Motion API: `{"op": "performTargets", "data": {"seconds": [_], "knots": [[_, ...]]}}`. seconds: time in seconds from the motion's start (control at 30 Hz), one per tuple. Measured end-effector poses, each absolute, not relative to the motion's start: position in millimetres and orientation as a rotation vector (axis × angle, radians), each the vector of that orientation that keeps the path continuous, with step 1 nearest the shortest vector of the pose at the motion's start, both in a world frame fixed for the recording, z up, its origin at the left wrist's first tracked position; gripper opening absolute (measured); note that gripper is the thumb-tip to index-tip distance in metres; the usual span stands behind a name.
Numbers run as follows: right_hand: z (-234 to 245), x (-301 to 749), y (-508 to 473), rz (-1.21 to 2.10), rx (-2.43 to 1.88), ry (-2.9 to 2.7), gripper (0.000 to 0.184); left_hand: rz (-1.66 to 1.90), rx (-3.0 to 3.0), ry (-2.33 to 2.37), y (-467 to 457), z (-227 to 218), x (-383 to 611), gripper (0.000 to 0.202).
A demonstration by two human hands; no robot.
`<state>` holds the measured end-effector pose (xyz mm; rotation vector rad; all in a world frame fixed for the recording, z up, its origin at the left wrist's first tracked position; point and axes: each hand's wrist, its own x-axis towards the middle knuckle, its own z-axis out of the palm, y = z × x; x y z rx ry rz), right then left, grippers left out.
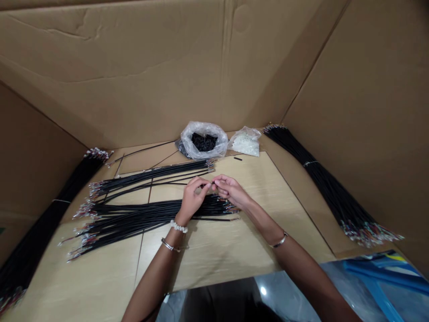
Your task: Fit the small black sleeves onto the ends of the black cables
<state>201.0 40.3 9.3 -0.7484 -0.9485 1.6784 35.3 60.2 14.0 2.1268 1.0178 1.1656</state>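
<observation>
My left hand (195,197) pinches a thin black cable (176,182) near its end, thumb against forefinger. My right hand (231,188) meets it fingertip to fingertip, also pinched. A small dark bit shows between the two hands, too small to make out. Beneath them lies a thick bundle of black cables (140,213) with coloured wire ends at both sides. Just behind, a smaller group of black cables (161,171) stretches out to the left. A short black tube piece (237,158) rests on the board beyond my right hand.
A clear bag of small black pieces (204,142) stands at the back, beside a bag of whitish pieces (246,142). Tied cable bundles lie at left (60,201) and right (311,165). Tall cardboard walls (134,67) enclose the board. Blue strips (378,277) appear at lower right.
</observation>
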Motion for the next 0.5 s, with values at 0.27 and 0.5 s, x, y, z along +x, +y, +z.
{"op": "performTargets", "data": {"seconds": [0.27,0.5], "knots": [[6.3,196.9,42.1,1.662,-0.772,-0.873,0.042,1.144,2.617,1.091,60.2,12.4,31.2,0.022],[5.1,197.5,42.8,1.651,-0.771,-0.917,0.040,1.184,2.781,1.066,62.1,10.4,28.7,0.021]]}}
